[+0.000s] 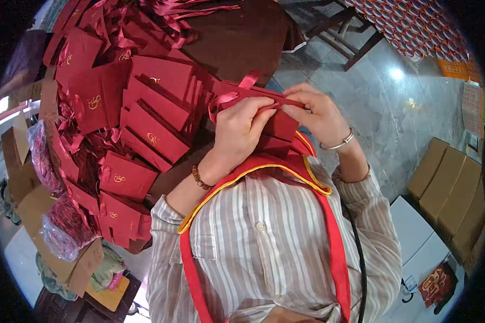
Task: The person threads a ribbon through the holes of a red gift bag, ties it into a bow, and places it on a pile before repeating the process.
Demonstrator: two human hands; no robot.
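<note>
A dark red paper gift bag is held upright in front of my chest, with a pink-red ribbon sticking up behind it. My left hand pinches the bag's upper edge, thumb and forefinger pressed together; a beaded bracelet is on that wrist. Close beside it, my right hand also grips the edge with thumb and fingers, a silver bangle on the wrist. The fingertips of both hands almost meet. A ribbon loop shows just left of my left hand. The bag's lower part is hidden near my red apron.
Many red bags with gold lettering lie piled on the brown-covered table to the left. Plastic-wrapped bundles hang at its left edge. A wooden stool stands ahead right. Cardboard boxes and a white box sit on the right.
</note>
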